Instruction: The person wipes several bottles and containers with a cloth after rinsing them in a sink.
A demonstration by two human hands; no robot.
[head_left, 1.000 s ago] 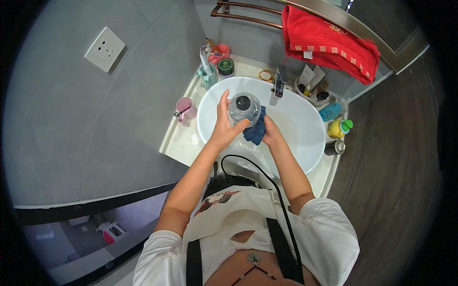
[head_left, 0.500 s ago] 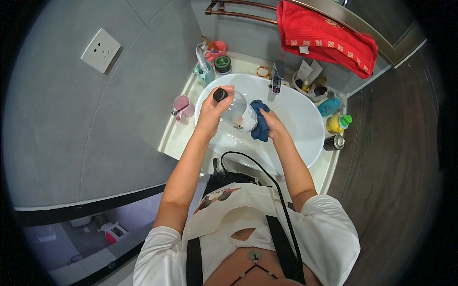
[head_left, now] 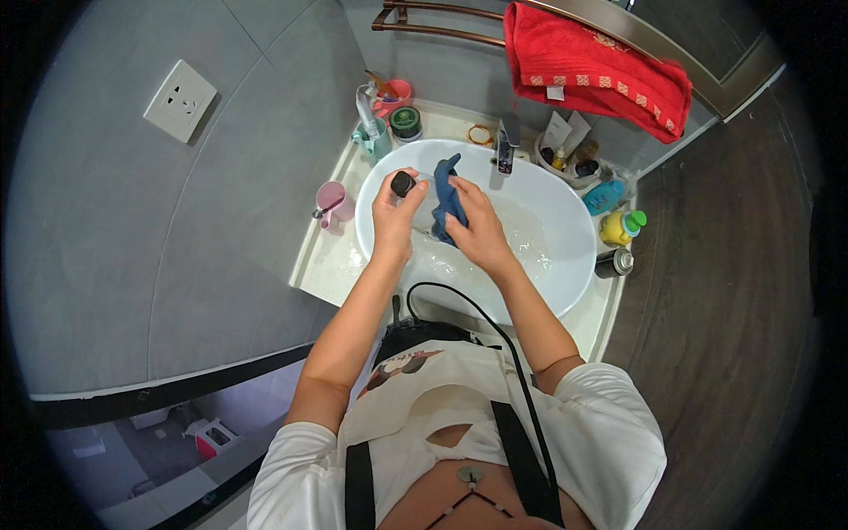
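Note:
My left hand (head_left: 392, 216) is closed around a clear bottle with a black cap (head_left: 403, 184); the cap points up toward me and most of the bottle's body is hidden beneath the hand and the cloth. In my right hand (head_left: 479, 228) is a dark blue cloth (head_left: 449, 201), bunched and hanging lengthwise, close against the bottle's right side. Both hands are over a white oval washbasin (head_left: 565, 256) with shallow, rippled water (head_left: 528, 237) in it.
A tap (head_left: 506, 141) rises at the basin's back edge. To the left are a pink mug (head_left: 336, 200), a teal cup (head_left: 375, 141) and a green-lidded jar (head_left: 405, 122). A blue bottle (head_left: 606, 197), a yellow bottle (head_left: 616, 230) and a dark can (head_left: 611, 263) line the right. A red towel (head_left: 601, 79) hangs behind.
The bottle has turned so its cap faces up and its body is mostly hidden. My right hand and the cloth have moved left and slightly away from me.

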